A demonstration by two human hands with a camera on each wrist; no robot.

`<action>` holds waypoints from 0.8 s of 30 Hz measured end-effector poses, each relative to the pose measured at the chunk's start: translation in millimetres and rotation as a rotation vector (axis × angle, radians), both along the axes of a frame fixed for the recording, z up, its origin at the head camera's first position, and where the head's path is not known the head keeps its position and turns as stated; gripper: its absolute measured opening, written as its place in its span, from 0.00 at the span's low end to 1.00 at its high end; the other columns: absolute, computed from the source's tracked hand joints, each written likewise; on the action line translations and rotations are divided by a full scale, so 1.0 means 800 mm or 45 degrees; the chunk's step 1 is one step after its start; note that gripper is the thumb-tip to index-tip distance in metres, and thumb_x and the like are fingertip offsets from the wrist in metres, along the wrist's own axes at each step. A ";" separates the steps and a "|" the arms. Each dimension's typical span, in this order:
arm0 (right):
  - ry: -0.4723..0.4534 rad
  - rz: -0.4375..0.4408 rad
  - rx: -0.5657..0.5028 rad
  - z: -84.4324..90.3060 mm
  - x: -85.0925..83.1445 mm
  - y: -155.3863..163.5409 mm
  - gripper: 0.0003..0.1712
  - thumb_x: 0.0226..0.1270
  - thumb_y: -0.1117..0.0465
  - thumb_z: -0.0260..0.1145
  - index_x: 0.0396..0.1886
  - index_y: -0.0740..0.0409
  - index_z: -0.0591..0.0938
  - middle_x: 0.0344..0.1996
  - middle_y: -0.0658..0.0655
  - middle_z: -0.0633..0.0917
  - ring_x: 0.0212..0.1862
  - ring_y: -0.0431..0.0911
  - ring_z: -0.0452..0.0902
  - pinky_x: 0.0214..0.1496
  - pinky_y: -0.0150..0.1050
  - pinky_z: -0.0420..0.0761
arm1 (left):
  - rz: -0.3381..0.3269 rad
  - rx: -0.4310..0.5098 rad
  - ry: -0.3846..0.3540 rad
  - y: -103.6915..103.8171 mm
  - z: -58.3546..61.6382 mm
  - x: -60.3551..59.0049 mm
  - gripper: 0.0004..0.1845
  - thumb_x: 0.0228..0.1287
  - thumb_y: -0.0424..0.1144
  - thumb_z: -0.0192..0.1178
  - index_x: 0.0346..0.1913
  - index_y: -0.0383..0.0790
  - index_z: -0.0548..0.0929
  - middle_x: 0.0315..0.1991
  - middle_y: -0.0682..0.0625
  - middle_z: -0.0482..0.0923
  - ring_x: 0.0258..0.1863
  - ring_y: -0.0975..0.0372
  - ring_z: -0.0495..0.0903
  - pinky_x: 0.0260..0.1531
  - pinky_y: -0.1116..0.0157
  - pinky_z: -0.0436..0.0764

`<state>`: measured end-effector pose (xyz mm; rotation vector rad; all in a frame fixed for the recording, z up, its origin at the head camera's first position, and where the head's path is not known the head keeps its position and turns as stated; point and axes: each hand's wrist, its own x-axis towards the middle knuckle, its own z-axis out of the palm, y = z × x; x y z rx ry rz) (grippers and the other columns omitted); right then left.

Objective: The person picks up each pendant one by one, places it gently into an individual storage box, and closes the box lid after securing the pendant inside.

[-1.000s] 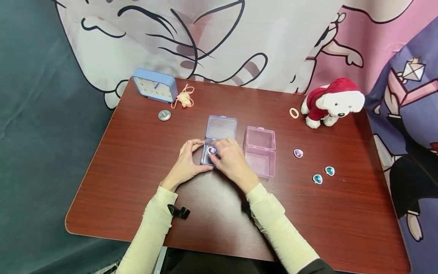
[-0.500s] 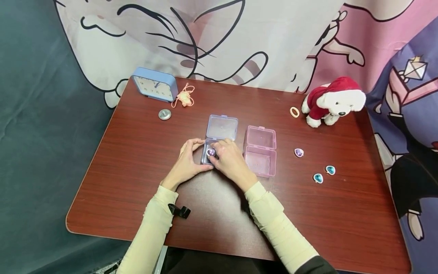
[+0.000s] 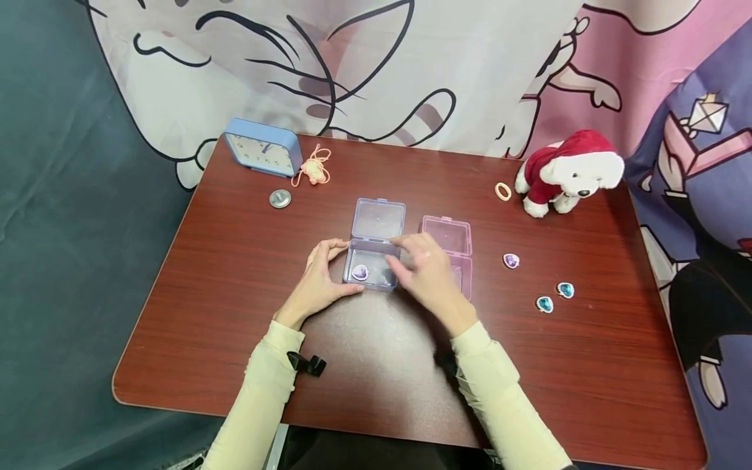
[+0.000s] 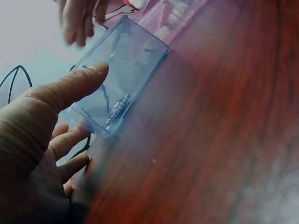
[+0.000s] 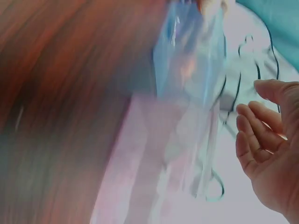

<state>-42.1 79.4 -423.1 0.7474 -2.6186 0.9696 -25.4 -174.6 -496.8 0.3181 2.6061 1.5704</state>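
Cartoon-print curtain behind, dark red wood-look table under everything. White plush dog, red hat and outfit, far right corner. Blue clock at far left corner. Left hand holds left side of blue box, thumb at front wall, fingers round the back-left side. Right hand holds nothing, fingers loosely bent, over the blue box's right edge and partly covering pink box. Blue box: clear plastic, lid flipped back, sits between the hands. Pink box just right of it, lid also back. Pale orange knotted cord beside clock; round metal disc in front of them. Cream ring near the dog. Purple heart gem inside blue box, front-left corner. Second purple gem on table right of pink box; two teal gems, slightly apart, farther right and nearer the person.
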 end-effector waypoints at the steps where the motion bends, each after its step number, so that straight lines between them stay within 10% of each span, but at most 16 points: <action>1: 0.013 -0.034 -0.041 0.001 0.001 0.011 0.17 0.64 0.63 0.77 0.50 0.67 0.88 0.41 0.62 0.90 0.43 0.56 0.84 0.48 0.51 0.84 | 0.000 0.002 0.000 0.000 0.000 0.000 0.50 0.46 0.44 0.87 0.70 0.44 0.66 0.71 0.45 0.77 0.77 0.50 0.59 0.75 0.46 0.55; 13: -0.116 -0.663 -0.226 -0.025 0.009 0.147 0.19 0.62 0.67 0.78 0.52 0.68 0.87 0.41 0.67 0.88 0.40 0.61 0.85 0.44 0.52 0.82 | 0.010 0.004 -0.007 0.003 -0.002 0.000 0.50 0.45 0.43 0.87 0.68 0.43 0.66 0.71 0.46 0.77 0.77 0.49 0.59 0.76 0.47 0.54; 24: -0.288 -0.891 -0.191 -0.055 0.018 0.208 0.35 0.59 0.63 0.78 0.66 0.67 0.79 0.57 0.72 0.82 0.59 0.68 0.77 0.65 0.63 0.69 | 0.001 0.018 0.000 0.005 0.000 0.000 0.49 0.46 0.41 0.87 0.68 0.41 0.67 0.72 0.45 0.77 0.78 0.49 0.58 0.76 0.46 0.52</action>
